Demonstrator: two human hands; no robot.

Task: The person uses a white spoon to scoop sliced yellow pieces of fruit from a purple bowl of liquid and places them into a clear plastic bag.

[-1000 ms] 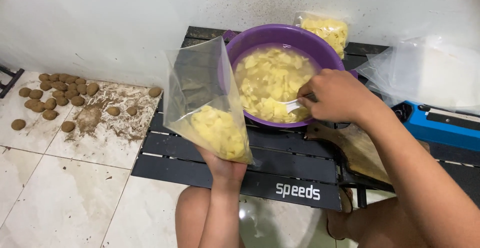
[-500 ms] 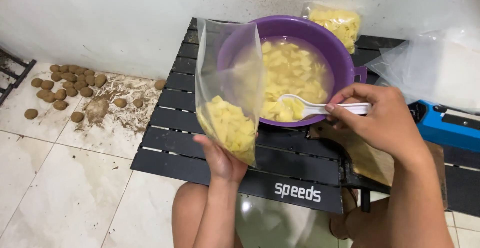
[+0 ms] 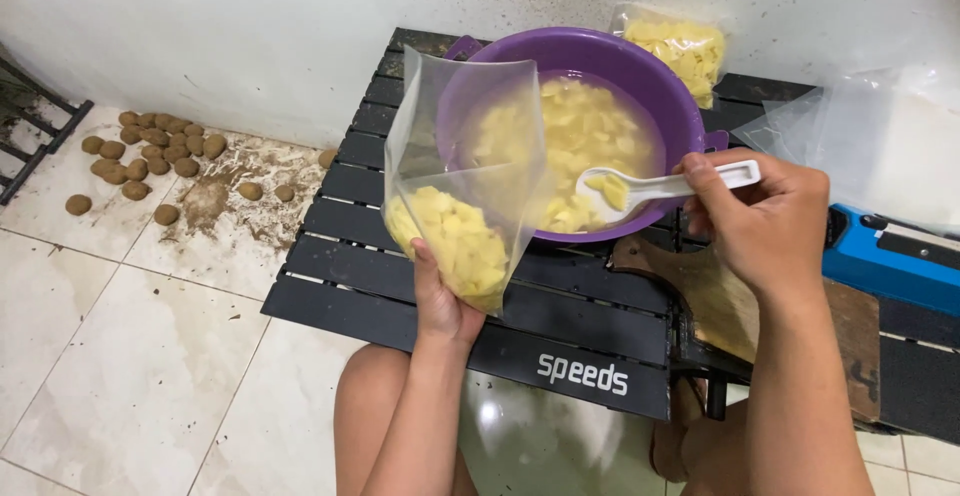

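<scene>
The left hand (image 3: 440,301) grips the clear plastic bag (image 3: 462,176) from below, mouth up beside the purple basin (image 3: 668,91), so pieces drop in; the right hand (image 3: 765,226) pinches a white spoon (image 3: 655,188) level over the basin, carrying pale yellow cut chunks; the bag is partly filled.

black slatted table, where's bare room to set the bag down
Bare slats lie on the black slatted table left and front of the purple bowl, around the left hand holding the bag. It is crowded on the right: wooden board, blue sealer, plastic sheets.
</scene>
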